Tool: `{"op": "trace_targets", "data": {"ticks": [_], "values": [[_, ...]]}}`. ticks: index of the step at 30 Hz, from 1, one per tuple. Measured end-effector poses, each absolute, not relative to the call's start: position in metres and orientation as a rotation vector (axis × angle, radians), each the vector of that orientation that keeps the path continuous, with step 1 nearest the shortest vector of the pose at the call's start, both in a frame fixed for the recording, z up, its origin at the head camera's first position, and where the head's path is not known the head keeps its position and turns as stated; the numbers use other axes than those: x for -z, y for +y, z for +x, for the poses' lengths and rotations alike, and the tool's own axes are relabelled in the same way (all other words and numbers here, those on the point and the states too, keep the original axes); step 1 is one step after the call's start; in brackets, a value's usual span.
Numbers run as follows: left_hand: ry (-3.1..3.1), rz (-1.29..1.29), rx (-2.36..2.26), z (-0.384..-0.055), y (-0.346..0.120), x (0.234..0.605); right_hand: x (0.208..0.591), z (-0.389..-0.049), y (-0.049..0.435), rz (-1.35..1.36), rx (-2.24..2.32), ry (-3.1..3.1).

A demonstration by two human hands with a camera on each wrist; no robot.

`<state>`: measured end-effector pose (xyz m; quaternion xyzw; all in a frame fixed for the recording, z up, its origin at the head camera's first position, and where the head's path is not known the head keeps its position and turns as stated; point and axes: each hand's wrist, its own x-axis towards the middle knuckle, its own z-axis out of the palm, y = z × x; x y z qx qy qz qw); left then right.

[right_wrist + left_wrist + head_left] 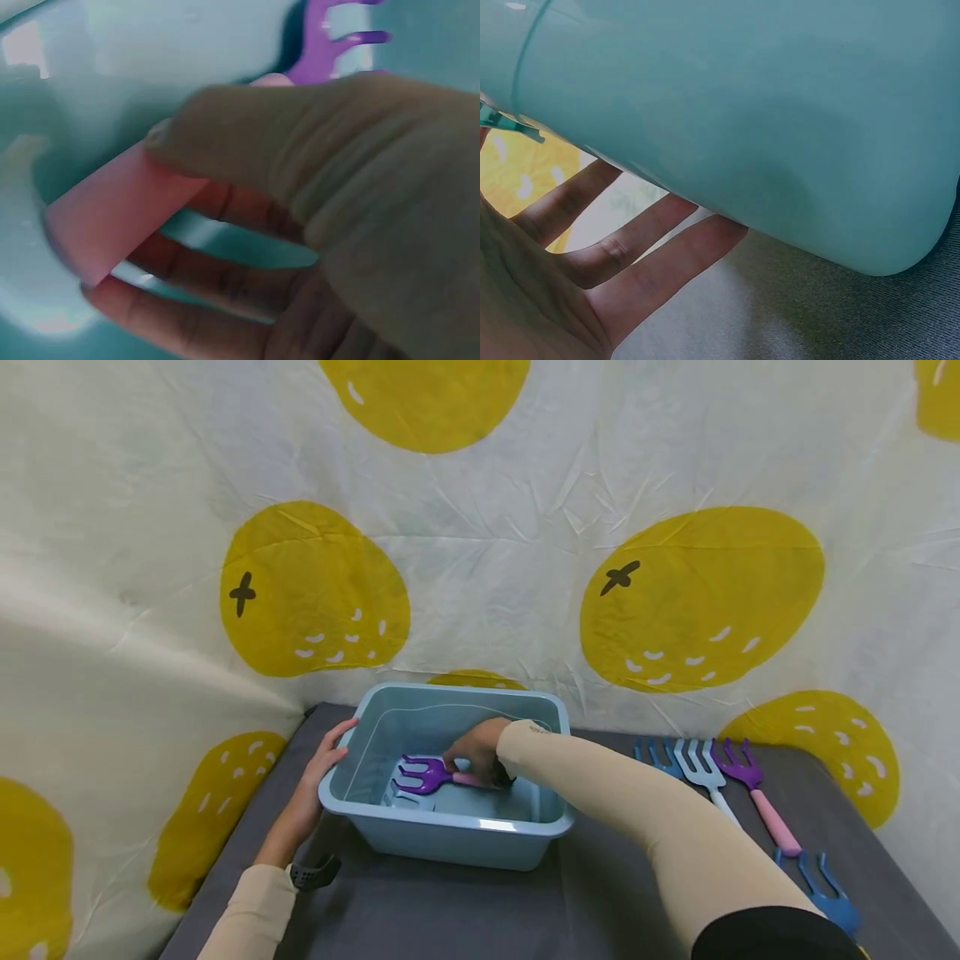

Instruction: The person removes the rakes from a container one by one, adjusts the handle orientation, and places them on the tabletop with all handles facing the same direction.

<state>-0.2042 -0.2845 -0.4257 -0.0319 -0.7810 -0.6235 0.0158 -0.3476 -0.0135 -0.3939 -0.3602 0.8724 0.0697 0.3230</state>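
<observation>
A light blue plastic basin (450, 852) stands on the dark cloth. Inside lies a purple garden hand fork (427, 775) with a pink handle (120, 214). My right hand (476, 747) reaches into the basin and grips that handle, thumb on one side and fingers on the other. Beneath the purple fork, a pale blue fork (408, 799) partly shows on the basin floor. My left hand (318, 777) is at the basin's left side. In the left wrist view its fairly straight fingers (667, 277) touch the outer wall; the thumb is not clearly visible.
On the cloth to the right lie a blue fork (663, 757), a pale blue fork (701, 768) and another purple fork (742, 768) with a pink handle. A further blue fork (828, 893) is nearer, partly behind the right arm. A patterned curtain (495, 602) hangs behind.
</observation>
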Motion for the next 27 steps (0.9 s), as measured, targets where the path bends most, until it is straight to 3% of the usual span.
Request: {"op": "trace_targets", "data": {"ticks": [5, 14, 27], "values": [[-2.429, -0.088, 1.939, -0.202, -0.283, 0.426, 0.376, -0.347, -0.009, -1.076, -0.274, 2.298], [-2.441, -0.087, 1.938, -0.2, -0.282, 0.421, 0.319, -0.342, 0.009, -1.057, -0.055, 2.231], [-2.478, -0.096, 1.912, -0.196, -0.286, 0.42, 0.247, -0.312, 0.076, -1.087, 0.166, 2.245]]}}
